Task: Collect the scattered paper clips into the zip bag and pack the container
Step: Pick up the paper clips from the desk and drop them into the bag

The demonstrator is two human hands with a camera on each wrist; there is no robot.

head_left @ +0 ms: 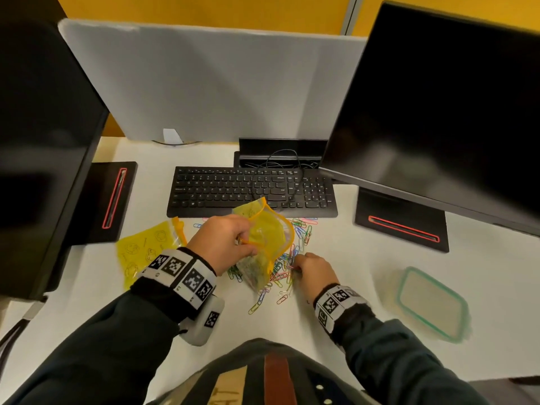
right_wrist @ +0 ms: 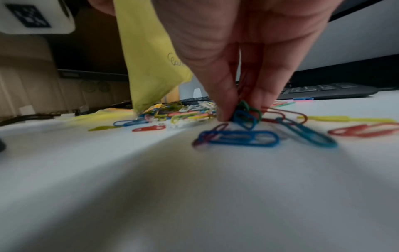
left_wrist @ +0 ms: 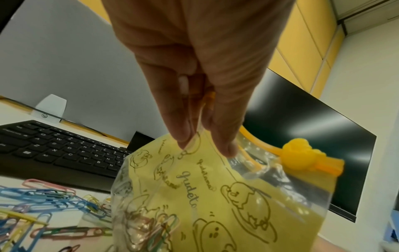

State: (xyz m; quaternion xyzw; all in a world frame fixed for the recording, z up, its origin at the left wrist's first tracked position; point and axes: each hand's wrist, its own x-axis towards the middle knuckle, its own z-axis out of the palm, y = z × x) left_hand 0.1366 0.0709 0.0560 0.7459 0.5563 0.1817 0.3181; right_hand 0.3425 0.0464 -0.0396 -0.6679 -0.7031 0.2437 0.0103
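Many paper clips (head_left: 287,268) still litter the worktop (head_left: 336,317). My left grip (head_left: 222,244) pinches the zip bag (head_left: 267,244) rim, mouth open; my right grip (right_wrist: 239,109) pinches several clips. If the mouth sags, they'll likely spill. The container (head_left: 432,304) waits, well apart.

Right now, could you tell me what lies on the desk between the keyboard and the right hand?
Loose coloured paper clips lie between the keyboard and the right hand, seen in the head view.
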